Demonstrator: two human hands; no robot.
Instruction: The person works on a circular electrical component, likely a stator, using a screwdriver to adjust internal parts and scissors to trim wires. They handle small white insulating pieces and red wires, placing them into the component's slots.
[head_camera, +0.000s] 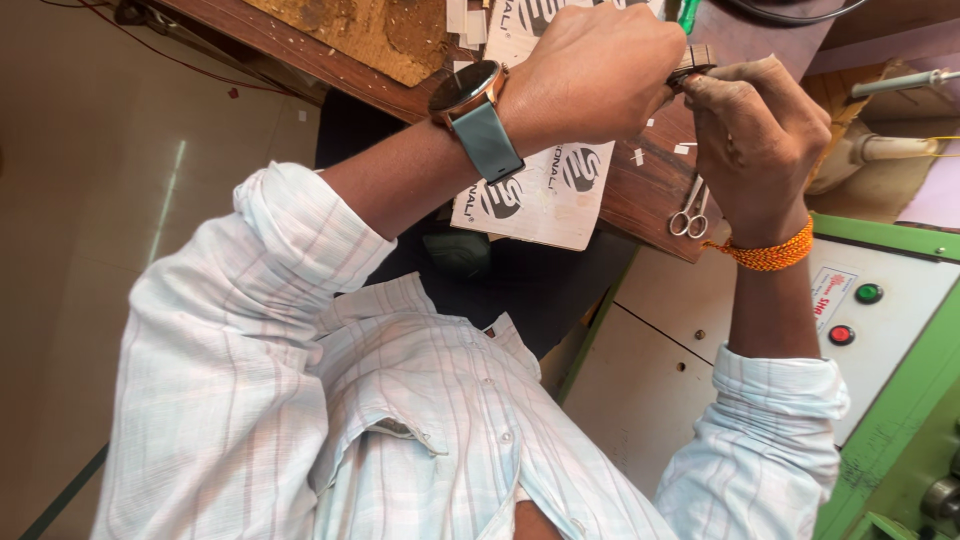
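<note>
Both hands' fingers (668, 88) pinch a small wooden piece (693, 58) between them.

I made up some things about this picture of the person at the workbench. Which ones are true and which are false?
1. Both hands hold a small piece together. True: the left hand and right hand meet at a small wooden piece.
2. The scissors are in the right hand. False: the scissors lie on the wooden bench.
3. A watch is on the left wrist. True: the watch has a grey strap.
4. The machine has two blue buttons. False: it has a green button and a red button.
</note>
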